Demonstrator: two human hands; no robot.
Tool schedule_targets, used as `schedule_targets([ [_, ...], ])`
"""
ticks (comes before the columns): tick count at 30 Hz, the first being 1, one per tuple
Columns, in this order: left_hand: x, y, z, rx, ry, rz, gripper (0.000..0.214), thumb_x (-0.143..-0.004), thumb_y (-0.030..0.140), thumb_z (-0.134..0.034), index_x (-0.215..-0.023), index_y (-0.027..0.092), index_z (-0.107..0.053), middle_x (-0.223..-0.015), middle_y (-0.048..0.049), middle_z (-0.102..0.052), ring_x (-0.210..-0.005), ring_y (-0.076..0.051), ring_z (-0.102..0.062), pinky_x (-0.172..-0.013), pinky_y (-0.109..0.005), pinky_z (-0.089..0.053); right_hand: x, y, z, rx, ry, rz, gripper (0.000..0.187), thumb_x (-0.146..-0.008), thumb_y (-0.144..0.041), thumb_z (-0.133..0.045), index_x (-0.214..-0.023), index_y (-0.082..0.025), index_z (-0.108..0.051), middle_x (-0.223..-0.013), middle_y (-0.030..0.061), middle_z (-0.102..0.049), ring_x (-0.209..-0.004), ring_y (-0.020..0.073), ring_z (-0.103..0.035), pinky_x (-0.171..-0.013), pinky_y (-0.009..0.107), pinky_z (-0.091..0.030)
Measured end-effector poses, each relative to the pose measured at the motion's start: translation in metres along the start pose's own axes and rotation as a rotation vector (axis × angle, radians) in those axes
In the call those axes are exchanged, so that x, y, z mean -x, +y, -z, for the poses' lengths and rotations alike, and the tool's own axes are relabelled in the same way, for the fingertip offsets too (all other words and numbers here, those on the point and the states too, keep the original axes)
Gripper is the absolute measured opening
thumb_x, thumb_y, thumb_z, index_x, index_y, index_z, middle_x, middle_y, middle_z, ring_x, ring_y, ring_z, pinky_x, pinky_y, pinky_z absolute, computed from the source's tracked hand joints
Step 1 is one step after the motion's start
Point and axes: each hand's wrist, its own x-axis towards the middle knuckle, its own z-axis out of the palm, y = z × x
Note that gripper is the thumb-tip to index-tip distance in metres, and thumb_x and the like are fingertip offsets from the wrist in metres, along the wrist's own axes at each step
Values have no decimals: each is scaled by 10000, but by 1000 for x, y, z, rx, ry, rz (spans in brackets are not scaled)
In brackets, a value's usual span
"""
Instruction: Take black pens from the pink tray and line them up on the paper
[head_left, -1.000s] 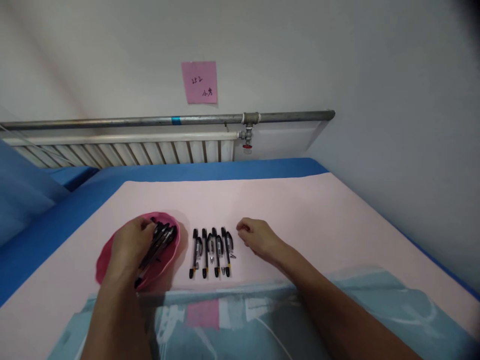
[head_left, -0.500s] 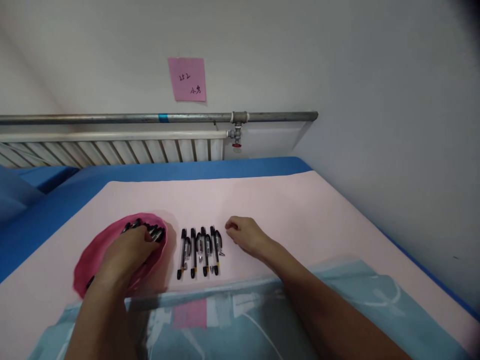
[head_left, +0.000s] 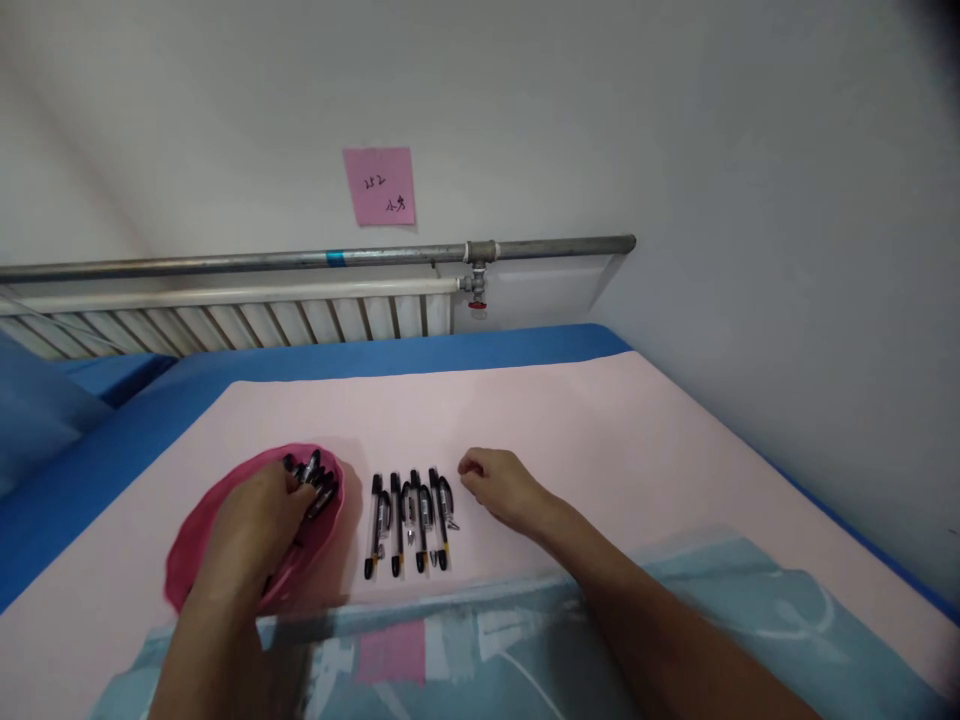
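My left hand (head_left: 259,515) reaches into a pink bowl (head_left: 182,560). Its fingers are bent in among a pile of black pen parts (head_left: 321,490), and what they grip is hidden. To the right of the bowl, several black-capped pens (head_left: 395,525) lie side by side on the pink surface. Short curved black pieces (head_left: 425,507), perhaps pen caps with clips, and small clear tips lie between and beside them. Just right of this row my right hand (head_left: 501,485) rests on the surface, its fingers curled in and no object showing in them.
The pink tabletop (head_left: 555,420) has a blue border (head_left: 420,352). Light blue patterned cloth (head_left: 720,570) covers the near edge. Behind stand a white radiator (head_left: 315,320), a metal pipe (head_left: 262,261) and a valve (head_left: 478,283). A pink note (head_left: 380,187) hangs on the wall.
The whole view has shifted a little downward and to the right. My left hand has stirred among the pen parts in the bowl. My right hand keeps its place beside the row.
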Motion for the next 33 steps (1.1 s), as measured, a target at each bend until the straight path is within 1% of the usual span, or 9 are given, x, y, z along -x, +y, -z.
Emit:
schedule_targets([
  [3,5,10,7,-29,80,93,183,-683,330,-514,-528,234,-500,-419,-20,-527,-440,-210,-490,-471,-302,-269,0,-1,0,0,8,7,179,-716,-142,-480,-776,-177,-646,-715,18,-623,-657,132,-542,-601,230,-385],
  [6,10,20,9,295,86,192,172,-701,397,-517,-739,231,-534,-595,-15,-622,-519,-185,-556,-468,-275,-353,0,0,0,-15,16,11,178,-717,-150,-476,-774,-178,-642,-714,19,-624,-652,136,-545,-596,233,-389],
  [10,16,30,4,825,-89,125,207,-696,409,-573,-775,227,-515,-528,60,-531,-416,-90,-464,-419,-207,-345,1,-1,1,-38,18,3,162,-709,-135,-481,-739,-178,-635,-697,16,-617,-635,131,-545,-580,227,-390],
  [14,24,44,-9,1029,-227,48,220,-674,392,-624,-730,201,-531,-515,71,-499,-373,-48,-366,-364,-177,-267,8,-17,2,-221,38,-41,133,-757,-211,-483,-743,-184,-612,-624,-12,-567,-553,106,-516,-516,205,-384],
  [19,34,66,-29,1120,-405,55,244,-646,380,-665,-797,222,-559,-619,65,-562,-403,-38,-400,-362,-157,-283,20,-50,1,-777,16,3,263,-798,-390,-465,-838,-166,-599,-727,8,-578,-428,62,-446,-419,195,-354],
  [21,38,73,-36,1099,-504,41,238,-674,404,-641,-803,227,-550,-547,79,-525,-366,-36,-358,-340,-150,-245,22,-57,-1,-905,29,27,263,-777,-402,-502,-833,-163,-597,-726,8,-573,-448,63,-459,-418,188,-345],
  [24,42,78,-44,1060,-569,18,243,-699,436,-611,-778,218,-539,-443,97,-444,-338,-37,-301,-330,-146,-201,22,-57,-6,-998,63,9,239,-746,-393,-554,-803,-164,-591,-660,-10,-550,-467,72,-465,-426,189,-344],
  [28,42,77,-50,1018,-601,-21,259,-718,436,-591,-707,183,-537,-485,80,-460,-386,-38,-346,-375,-154,-256,17,-50,-8,-1098,127,-9,213,-725,-365,-578,-731,-152,-586,-631,-4,-543,-537,98,-496,-455,199,-373],
  [33,40,71,-54,978,-640,-35,231,-708,386,-618,-713,168,-540,-502,84,-453,-401,-29,-345,-398,-151,-253,9,-43,-2,-1234,291,3,172,-694,-309,-595,-671,-139,-581,-655,18,-551,-619,120,-518,-452,198,-373],
])
